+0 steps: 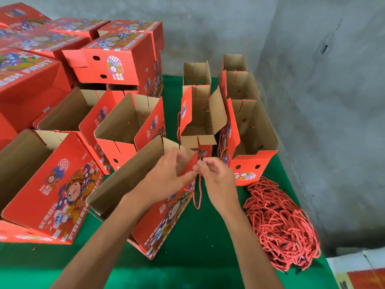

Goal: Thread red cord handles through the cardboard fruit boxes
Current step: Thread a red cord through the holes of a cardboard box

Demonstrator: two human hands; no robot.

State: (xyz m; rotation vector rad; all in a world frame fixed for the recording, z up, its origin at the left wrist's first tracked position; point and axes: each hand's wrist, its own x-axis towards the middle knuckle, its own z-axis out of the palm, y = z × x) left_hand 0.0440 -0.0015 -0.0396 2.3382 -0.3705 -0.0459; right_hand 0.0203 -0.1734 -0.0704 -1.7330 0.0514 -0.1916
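Right now you are mid-threading at the near box [158, 222]: your left hand [166, 176] holds its end flap, fingers curled around the edge, while your right hand [216, 174] pinches the cord [199, 195] tip at that flap, the loop hanging below. Next, probably, feed the tip through the hole; spare cords [279, 224] lie right of this box on the bench [198, 247].
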